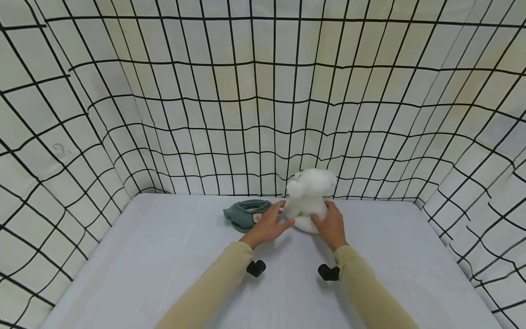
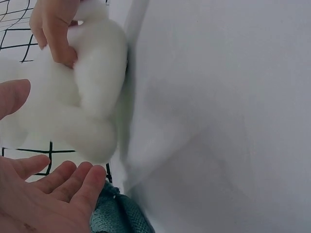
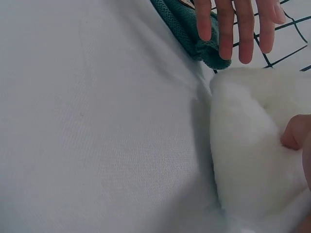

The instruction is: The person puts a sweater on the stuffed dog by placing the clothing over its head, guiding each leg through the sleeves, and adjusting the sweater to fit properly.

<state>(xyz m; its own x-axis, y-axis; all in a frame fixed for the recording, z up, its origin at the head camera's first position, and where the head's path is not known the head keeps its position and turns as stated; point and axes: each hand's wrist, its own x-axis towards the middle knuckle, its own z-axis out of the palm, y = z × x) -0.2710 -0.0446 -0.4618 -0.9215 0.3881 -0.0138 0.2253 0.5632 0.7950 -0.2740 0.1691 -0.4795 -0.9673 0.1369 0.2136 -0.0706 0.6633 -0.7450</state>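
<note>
A white plush toy [image 1: 313,185] sits upright near the back of the table. My right hand [image 1: 333,228] grips its right side, the thumb [image 3: 297,132] pressing into the fur in the right wrist view. On the toy's left is my left hand [image 1: 268,227], its fingers spread and extended. In the left wrist view the left fingertips [image 2: 95,175] lie right at the toy's rounded white part [image 2: 95,141], with nothing between fingers and thumb. A teal knitted piece [image 1: 243,215] with a small beige label lies beside the left hand, partly covered by it.
Black grid netting [image 1: 255,100] over pale walls encloses the back and both sides. The table's white cloth [image 1: 172,256] reaches back to the netting, close behind the toy. Dark wrist-worn devices [image 1: 256,268] show at both forearms.
</note>
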